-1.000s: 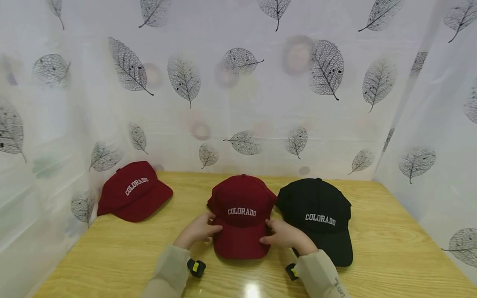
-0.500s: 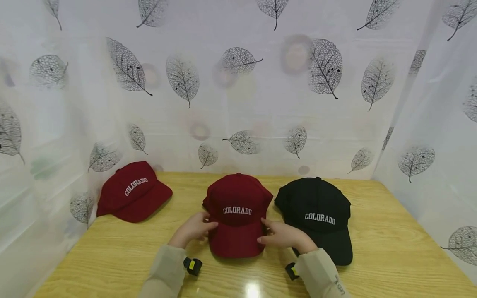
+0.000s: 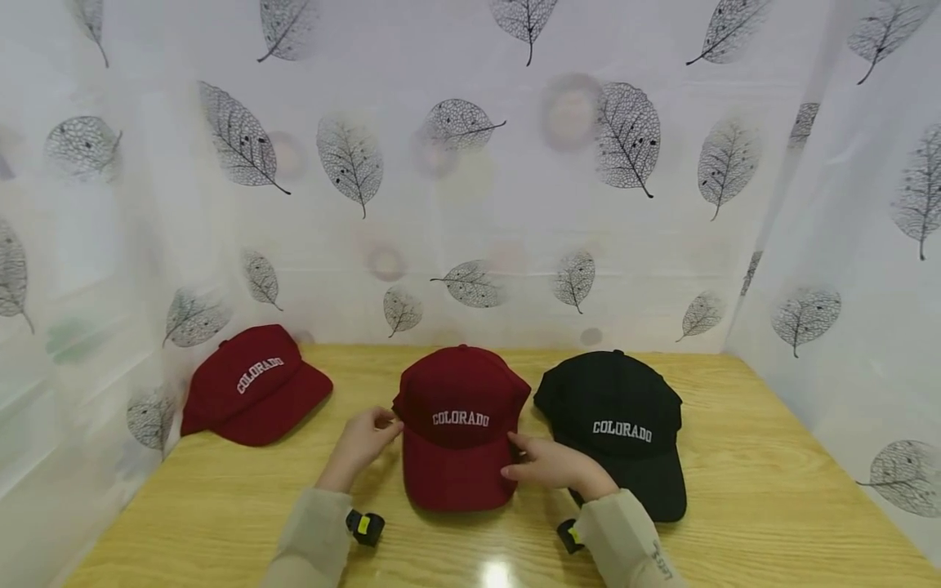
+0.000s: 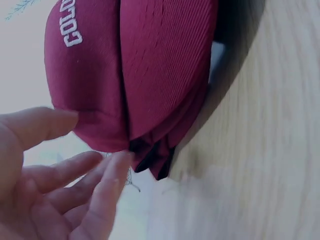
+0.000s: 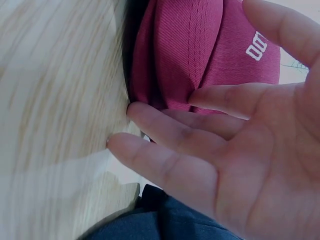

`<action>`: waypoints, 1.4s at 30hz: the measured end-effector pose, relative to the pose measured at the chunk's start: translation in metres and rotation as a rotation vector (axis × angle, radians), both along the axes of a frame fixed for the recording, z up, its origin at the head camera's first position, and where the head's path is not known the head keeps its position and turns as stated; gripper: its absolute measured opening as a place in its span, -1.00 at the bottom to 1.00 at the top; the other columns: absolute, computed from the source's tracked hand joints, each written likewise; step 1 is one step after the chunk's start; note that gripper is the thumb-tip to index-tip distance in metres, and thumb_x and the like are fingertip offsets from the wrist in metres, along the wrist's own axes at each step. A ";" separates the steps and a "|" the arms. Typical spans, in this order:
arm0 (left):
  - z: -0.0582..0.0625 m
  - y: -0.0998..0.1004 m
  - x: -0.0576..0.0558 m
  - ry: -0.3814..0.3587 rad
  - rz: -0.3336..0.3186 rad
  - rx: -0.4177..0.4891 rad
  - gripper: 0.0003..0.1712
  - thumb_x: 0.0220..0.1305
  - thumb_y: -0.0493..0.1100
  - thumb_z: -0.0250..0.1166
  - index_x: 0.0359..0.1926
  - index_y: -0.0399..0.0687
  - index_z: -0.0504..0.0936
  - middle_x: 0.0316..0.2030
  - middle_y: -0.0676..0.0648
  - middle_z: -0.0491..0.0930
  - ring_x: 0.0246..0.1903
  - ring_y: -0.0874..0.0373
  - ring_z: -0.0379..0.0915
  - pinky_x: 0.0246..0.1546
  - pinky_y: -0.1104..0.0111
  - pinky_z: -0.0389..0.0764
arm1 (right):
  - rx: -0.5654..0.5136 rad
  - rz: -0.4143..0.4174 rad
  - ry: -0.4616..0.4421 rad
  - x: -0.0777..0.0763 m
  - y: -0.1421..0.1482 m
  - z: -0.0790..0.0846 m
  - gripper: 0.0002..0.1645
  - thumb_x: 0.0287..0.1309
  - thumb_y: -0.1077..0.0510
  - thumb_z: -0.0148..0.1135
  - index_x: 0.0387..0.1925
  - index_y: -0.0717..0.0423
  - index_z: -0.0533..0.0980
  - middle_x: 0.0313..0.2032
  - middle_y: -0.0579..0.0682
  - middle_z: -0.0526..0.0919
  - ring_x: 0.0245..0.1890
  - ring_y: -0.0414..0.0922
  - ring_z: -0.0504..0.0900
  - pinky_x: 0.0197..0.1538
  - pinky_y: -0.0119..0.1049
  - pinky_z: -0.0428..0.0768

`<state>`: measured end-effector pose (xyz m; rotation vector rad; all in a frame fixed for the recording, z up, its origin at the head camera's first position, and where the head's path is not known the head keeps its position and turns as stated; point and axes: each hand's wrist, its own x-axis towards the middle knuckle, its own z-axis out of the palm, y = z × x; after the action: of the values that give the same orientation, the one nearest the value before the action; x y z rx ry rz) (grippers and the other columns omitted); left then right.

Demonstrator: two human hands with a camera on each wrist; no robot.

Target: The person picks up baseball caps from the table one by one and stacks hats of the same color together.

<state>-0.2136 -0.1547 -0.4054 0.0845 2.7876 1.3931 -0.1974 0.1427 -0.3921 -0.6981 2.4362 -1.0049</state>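
A red baseball cap [image 3: 460, 478] lettered COLORADO sits mid-table, its brim toward me. In the left wrist view, more red layers show beneath the brim [image 4: 167, 65]. At the cap's left side is my left hand [image 3: 362, 445], thumb and fingers loosely bent by the crown's lower edge without closing round it. My right hand [image 3: 555, 465] lies along the right side of the brim. Its fingers [image 5: 235, 100] are nearly straight and their tips are at the cap's edge. A black COLORADO cap [image 3: 617, 400] stands just right of the red one, partly behind my right hand.
Another red COLORADO cap [image 3: 253, 388] lies tilted at the back left, against the leaf-patterned curtain [image 3: 470, 204]. The curtain encloses the wooden table [image 3: 764, 490] at the back and on both sides.
The middle red cap has shifted slightly left, widening its gap from the black cap. My left hand has moved back from the brim to the crown's side; my right hand stays by the brim.
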 end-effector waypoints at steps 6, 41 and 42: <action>0.003 -0.014 -0.001 0.110 0.106 -0.016 -0.66 0.19 -0.15 0.14 -0.10 -0.33 0.48 -0.22 -0.18 0.53 -0.17 -0.08 0.45 -0.22 0.17 0.47 | 0.001 0.008 0.001 -0.002 -0.001 -0.002 -0.15 0.15 -0.01 0.10 0.24 0.48 0.05 0.14 0.29 0.33 0.08 0.06 0.41 0.08 -0.14 0.36; 0.003 -0.106 -0.014 0.104 0.136 -0.723 -0.69 0.03 -0.38 0.08 -0.16 -0.45 0.33 -0.27 -0.47 0.24 -0.19 -0.41 0.16 -0.42 -0.14 0.36 | 0.018 0.002 0.010 0.000 0.001 -0.001 -0.14 0.14 -0.02 0.10 0.25 0.48 0.04 0.11 0.27 0.38 0.08 0.06 0.42 0.04 -0.20 0.38; 0.004 -0.107 -0.014 0.089 0.135 -0.727 -0.69 0.05 -0.38 0.07 -0.15 -0.46 0.33 -0.27 -0.48 0.24 -0.18 -0.41 0.16 -0.41 -0.14 0.36 | 0.017 0.003 0.011 0.000 0.001 -0.001 -0.14 0.15 -0.02 0.10 0.25 0.48 0.03 0.11 0.27 0.38 0.08 0.06 0.42 0.04 -0.19 0.38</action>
<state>-0.2276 -0.2614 -0.4014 -0.0607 3.2207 0.3186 -0.1970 0.1436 -0.3932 -0.7035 2.4494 -0.9805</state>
